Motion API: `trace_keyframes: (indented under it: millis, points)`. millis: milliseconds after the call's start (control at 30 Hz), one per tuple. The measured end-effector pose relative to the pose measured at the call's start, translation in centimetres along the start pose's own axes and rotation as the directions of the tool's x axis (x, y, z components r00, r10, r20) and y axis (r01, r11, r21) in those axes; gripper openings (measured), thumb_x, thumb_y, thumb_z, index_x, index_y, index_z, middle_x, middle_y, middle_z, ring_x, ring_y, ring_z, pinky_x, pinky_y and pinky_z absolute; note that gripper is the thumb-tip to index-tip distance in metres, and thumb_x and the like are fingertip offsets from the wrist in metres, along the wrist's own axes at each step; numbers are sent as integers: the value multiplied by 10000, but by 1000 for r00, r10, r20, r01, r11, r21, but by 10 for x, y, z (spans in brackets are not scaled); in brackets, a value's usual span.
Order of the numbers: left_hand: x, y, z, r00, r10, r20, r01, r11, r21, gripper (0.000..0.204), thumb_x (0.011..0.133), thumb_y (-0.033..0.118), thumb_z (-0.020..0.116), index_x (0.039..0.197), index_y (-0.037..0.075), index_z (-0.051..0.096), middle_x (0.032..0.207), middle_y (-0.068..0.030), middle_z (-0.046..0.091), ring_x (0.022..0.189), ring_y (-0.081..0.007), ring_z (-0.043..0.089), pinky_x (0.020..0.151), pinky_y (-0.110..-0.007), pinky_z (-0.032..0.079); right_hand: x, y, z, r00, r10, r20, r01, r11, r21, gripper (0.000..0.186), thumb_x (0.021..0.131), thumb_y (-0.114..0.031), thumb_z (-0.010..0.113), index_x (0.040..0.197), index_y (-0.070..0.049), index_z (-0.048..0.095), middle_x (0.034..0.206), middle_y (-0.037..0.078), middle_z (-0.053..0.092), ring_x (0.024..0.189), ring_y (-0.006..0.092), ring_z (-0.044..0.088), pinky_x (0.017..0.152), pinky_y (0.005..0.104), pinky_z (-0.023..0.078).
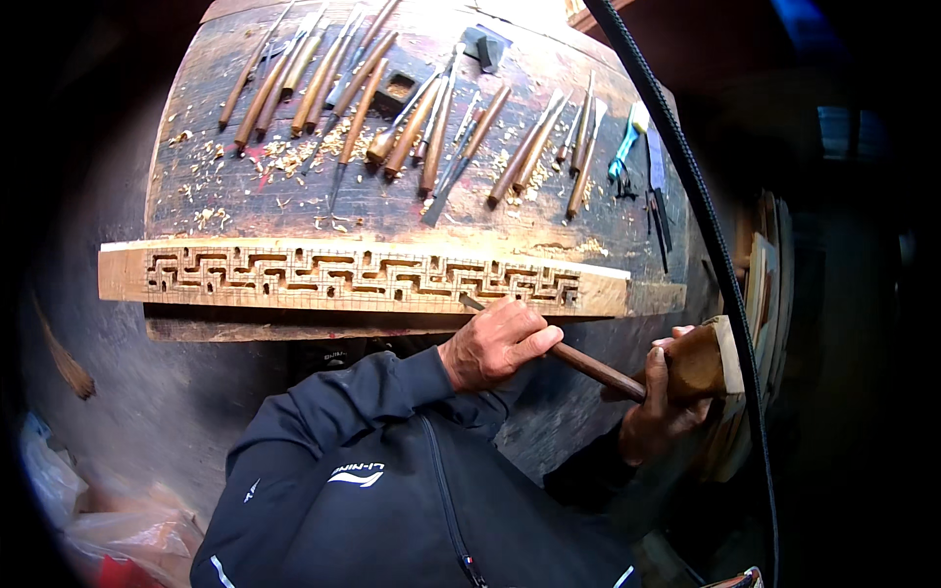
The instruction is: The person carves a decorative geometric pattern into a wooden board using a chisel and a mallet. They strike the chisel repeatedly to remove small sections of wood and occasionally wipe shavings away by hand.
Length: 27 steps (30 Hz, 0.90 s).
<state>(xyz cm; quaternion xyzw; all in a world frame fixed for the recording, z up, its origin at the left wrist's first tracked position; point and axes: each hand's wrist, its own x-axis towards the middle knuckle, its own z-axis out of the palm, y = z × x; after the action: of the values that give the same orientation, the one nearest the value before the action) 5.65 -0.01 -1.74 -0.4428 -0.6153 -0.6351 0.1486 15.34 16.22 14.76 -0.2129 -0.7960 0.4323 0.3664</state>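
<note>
A long pale board [618, 291] with a carved geometric fretwork pattern and pencilled grid lies along the bench's front edge. My left hand [498, 345] grips a chisel [598, 370] by its long dark wooden handle, its blade slanting onto the carving right of the board's middle. My right hand [663, 412], at the lower right, is wrapped round a wooden mallet [698, 358], a brown block with a pale end, beside the butt of the chisel handle.
The worn bench [172, 196] bears several chisels [304, 78], wood shavings, a small dark box [394, 90] and a blue-handled brush [625, 147]. A dark cord [667, 127] crosses the view at right. Boards [765, 294] stand behind it, and plastic bags [123, 539] lie lower left.
</note>
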Motion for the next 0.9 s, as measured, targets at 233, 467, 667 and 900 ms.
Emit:
trace_keyframes:
  millis: [233, 467, 667, 900]
  points:
    - [18, 7, -12, 970, -241, -39, 238, 969, -60, 450, 806, -83, 783, 1236, 31, 714, 1056, -152, 730, 916, -377, 703, 809, -461, 574, -19, 35, -8, 982, 182, -59, -184, 983, -19, 543, 900, 7, 819, 1406, 58, 631, 1268, 143, 736, 1130, 195, 714, 1004, 331, 579]
    - [5, -9, -74, 885, -455, 99, 438, 885, 156, 217, 921, -72, 762, 1120, 15, 764, 976, -139, 799, 859, -280, 787, 794, -366, 615, -40, 66, 21, 983, 177, 53, -183, 970, 162, 466, 884, 2, 888, 1301, 30, 681, 1136, 73, 775, 999, 143, 734, 923, 298, 590]
    - [-3, -8, -99, 660, -718, -221, 617, 686, -387, 172, 1112, 76, 657, 1254, -17, 633, 1072, -188, 791, 960, -290, 806, 874, -427, 687, -54, 76, 20, 968, 245, 57, -252, 945, 209, 442, 869, 14, 891, 1264, 17, 691, 1135, 74, 778, 1026, 146, 736, 938, 307, 588]
    - [-14, -13, -86, 763, -619, -187, 560, 777, -287, 214, 1087, -10, 669, 1297, -34, 633, 1150, -135, 793, 1088, -235, 776, 1015, -358, 606, -49, 56, 19, 938, 326, 117, -345, 909, 232, 454, 871, 3, 895, 1278, 22, 693, 1150, 88, 784, 1045, 161, 743, 951, 311, 586]
